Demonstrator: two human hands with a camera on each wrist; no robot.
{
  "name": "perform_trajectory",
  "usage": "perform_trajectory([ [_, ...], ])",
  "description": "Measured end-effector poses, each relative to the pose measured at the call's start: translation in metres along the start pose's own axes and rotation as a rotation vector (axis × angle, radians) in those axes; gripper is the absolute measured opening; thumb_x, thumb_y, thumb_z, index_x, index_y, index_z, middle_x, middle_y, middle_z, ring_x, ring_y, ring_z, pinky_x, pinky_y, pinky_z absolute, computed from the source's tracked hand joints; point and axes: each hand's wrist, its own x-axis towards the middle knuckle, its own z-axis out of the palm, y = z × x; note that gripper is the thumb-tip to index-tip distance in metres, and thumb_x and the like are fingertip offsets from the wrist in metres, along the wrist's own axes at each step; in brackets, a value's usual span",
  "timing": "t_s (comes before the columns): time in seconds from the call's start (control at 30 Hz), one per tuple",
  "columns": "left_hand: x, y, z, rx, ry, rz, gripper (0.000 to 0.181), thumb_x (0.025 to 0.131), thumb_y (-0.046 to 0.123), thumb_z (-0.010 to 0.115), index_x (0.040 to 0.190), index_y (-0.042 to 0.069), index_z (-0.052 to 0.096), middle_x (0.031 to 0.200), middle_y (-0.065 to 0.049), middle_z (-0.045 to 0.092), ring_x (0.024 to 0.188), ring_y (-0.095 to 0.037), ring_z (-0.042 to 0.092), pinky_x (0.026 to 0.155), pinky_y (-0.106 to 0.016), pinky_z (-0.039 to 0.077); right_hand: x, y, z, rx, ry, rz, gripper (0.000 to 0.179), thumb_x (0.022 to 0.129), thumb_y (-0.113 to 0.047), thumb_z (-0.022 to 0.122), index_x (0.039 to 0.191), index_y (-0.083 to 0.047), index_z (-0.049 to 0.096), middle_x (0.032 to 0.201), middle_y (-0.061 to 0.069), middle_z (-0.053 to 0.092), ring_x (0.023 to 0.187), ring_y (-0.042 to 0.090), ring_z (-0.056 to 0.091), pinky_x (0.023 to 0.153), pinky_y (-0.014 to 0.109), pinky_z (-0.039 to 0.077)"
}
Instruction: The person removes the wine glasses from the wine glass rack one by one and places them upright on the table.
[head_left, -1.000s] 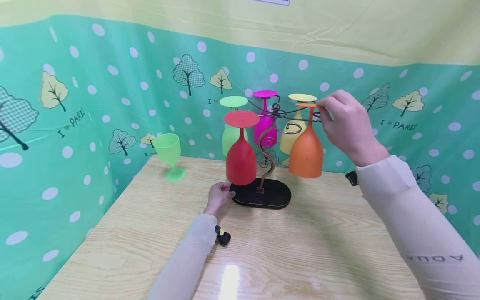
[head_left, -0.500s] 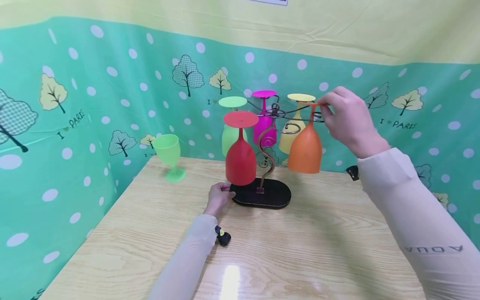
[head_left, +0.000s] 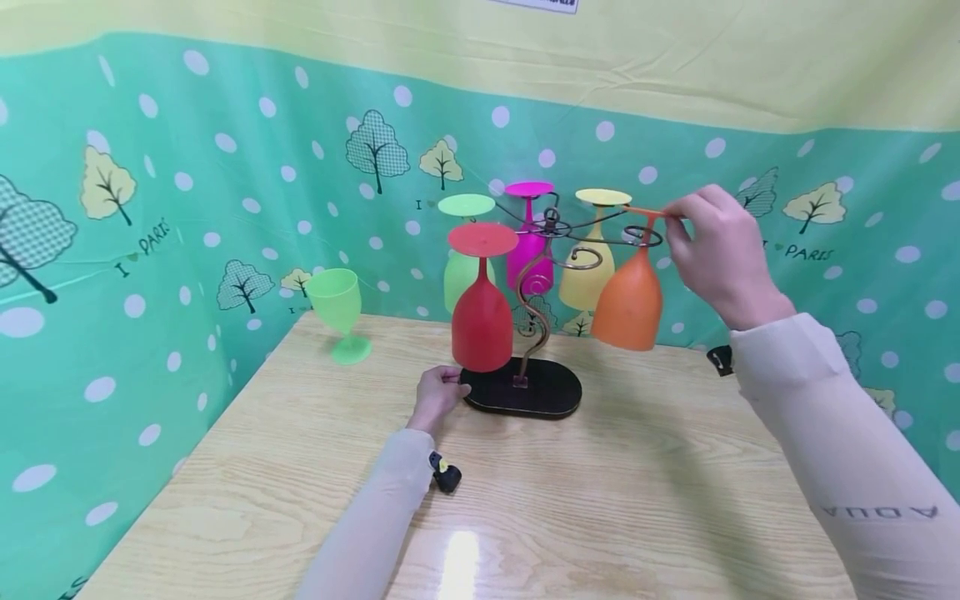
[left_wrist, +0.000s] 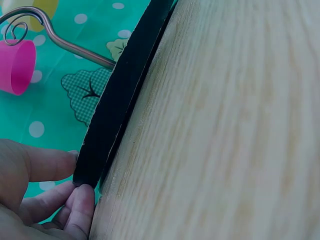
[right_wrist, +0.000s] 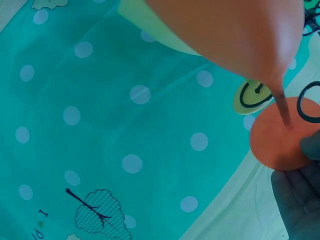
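My left hand (head_left: 437,396) pinches the left end of the black oval base (head_left: 555,392) of a wine glass rack (head_left: 534,321), thumb on top and fingers at its edge. Up at the right, my right hand (head_left: 716,250) pinches the foot of an orange goblet (head_left: 630,304) that hangs upside down, slightly tilted. Its stem overlaps the rack's right wire loop (head_left: 656,237) in the head view; the right wrist view shows the stem beside a loop (right_wrist: 302,102). Inverted on the other arms are goblets in red (head_left: 482,325), magenta (head_left: 517,258), yellow (head_left: 585,275) and green (head_left: 457,279).
A light green goblet (head_left: 335,300) stands upright at the back left of the wooden table (head_left: 600,500). Behind the table hangs a green and yellow patterned curtain (head_left: 285,142). The red goblet overhangs the base close to my left hand.
My right hand has moved a little to the right with the orange goblet, whose stem now overlaps the right loop. The left hand and the base have stayed in place.
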Motion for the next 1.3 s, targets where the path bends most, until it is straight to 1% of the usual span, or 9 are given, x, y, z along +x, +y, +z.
perform_trajectory([
  [0.2, 0.000, -0.001, 0.000, -0.006, -0.001, -0.008, 0.027, 0.077, 0.002, 0.073, 0.104, -0.002, 0.067, 0.096, -0.011, 0.064, 0.088, -0.022, 0.059, 0.079, -0.033, 0.051, -0.013, 0.003, 0.001, 0.012, 0.143, -0.001, 0.016, 0.091, -0.002, 0.057, 0.097, 0.006, 0.070, 0.088, 0.017, 0.061, 0.086, 0.031, 0.055, 0.074, 0.041, 0.047],
  [0.43, 0.001, -0.002, 0.000, 0.014, 0.003, 0.003, 0.028, 0.078, 0.002, 0.073, 0.105, -0.003, 0.066, 0.097, -0.012, 0.064, 0.090, -0.023, 0.059, 0.080, -0.034, 0.050, -0.033, 0.008, -0.001, 0.019, 0.250, 0.008, 0.016, 0.091, -0.003, 0.058, 0.094, 0.007, 0.069, 0.086, 0.019, 0.062, 0.086, 0.032, 0.055, 0.074, 0.023, 0.040],
  [0.53, 0.000, -0.001, -0.001, 0.023, 0.004, -0.005, 0.029, 0.078, 0.002, 0.073, 0.106, -0.003, 0.066, 0.098, -0.012, 0.064, 0.091, -0.024, 0.059, 0.082, -0.035, 0.050, -0.041, 0.010, 0.000, 0.038, 0.287, 0.021, 0.015, 0.089, -0.003, 0.059, 0.092, 0.007, 0.070, 0.086, 0.020, 0.063, 0.085, 0.033, 0.056, 0.076, 0.019, 0.039],
  [0.67, -0.001, -0.001, -0.001, 0.026, 0.003, -0.015, 0.030, 0.079, 0.002, 0.073, 0.107, -0.003, 0.066, 0.099, -0.013, 0.064, 0.092, -0.024, 0.059, 0.083, -0.036, 0.050, -0.052, 0.012, 0.004, 0.060, 0.319, 0.039, 0.016, 0.089, -0.004, 0.058, 0.091, 0.007, 0.069, 0.086, 0.020, 0.064, 0.085, 0.033, 0.057, 0.079, 0.016, 0.039],
  [0.77, -0.001, 0.000, 0.000, 0.024, 0.006, -0.005, 0.029, 0.078, 0.002, 0.073, 0.107, -0.003, 0.066, 0.099, -0.014, 0.065, 0.091, -0.024, 0.059, 0.082, -0.035, 0.051, -0.059, 0.012, 0.008, 0.074, 0.337, 0.041, 0.016, 0.088, -0.003, 0.058, 0.090, 0.008, 0.069, 0.085, 0.021, 0.063, 0.084, 0.034, 0.058, 0.079, 0.015, 0.038],
  [0.9, -0.003, 0.002, 0.000, 0.006, 0.007, 0.018, 0.029, 0.077, 0.001, 0.072, 0.105, -0.005, 0.066, 0.097, -0.015, 0.065, 0.089, -0.024, 0.060, 0.079, -0.035, 0.052, -0.069, 0.012, 0.014, 0.095, 0.371, 0.040, 0.014, 0.087, -0.001, 0.059, 0.089, 0.008, 0.069, 0.083, 0.021, 0.063, 0.083, 0.034, 0.058, 0.078, 0.016, 0.038],
  [1.07, -0.004, 0.003, 0.000, -0.006, 0.014, 0.008, 0.029, 0.078, 0.001, 0.072, 0.105, -0.004, 0.067, 0.097, -0.015, 0.065, 0.089, -0.023, 0.059, 0.079, -0.034, 0.051, -0.079, 0.011, 0.022, 0.114, 0.422, 0.042, 0.011, 0.085, 0.000, 0.062, 0.088, 0.007, 0.069, 0.083, 0.021, 0.064, 0.081, 0.035, 0.058, 0.078, 0.017, 0.038],
  [1.2, -0.004, 0.003, -0.001, -0.011, 0.009, -0.003, 0.028, 0.078, 0.001, 0.072, 0.105, -0.004, 0.066, 0.098, -0.015, 0.065, 0.089, -0.023, 0.059, 0.080, -0.034, 0.051, -0.086, 0.008, 0.026, 0.124, 0.423, 0.060, 0.010, 0.085, 0.000, 0.062, 0.088, 0.007, 0.069, 0.083, 0.020, 0.065, 0.080, 0.034, 0.058, 0.079, 0.015, 0.038],
  [1.3, -0.003, 0.002, -0.001, -0.015, 0.007, 0.005, 0.028, 0.078, -0.001, 0.071, 0.105, -0.005, 0.066, 0.097, -0.016, 0.065, 0.088, -0.023, 0.060, 0.079, -0.034, 0.051, -0.091, 0.005, 0.029, 0.141, 0.424, 0.088, 0.011, 0.085, 0.000, 0.062, 0.089, 0.006, 0.070, 0.084, 0.019, 0.066, 0.082, 0.034, 0.058, 0.079, 0.015, 0.038],
])
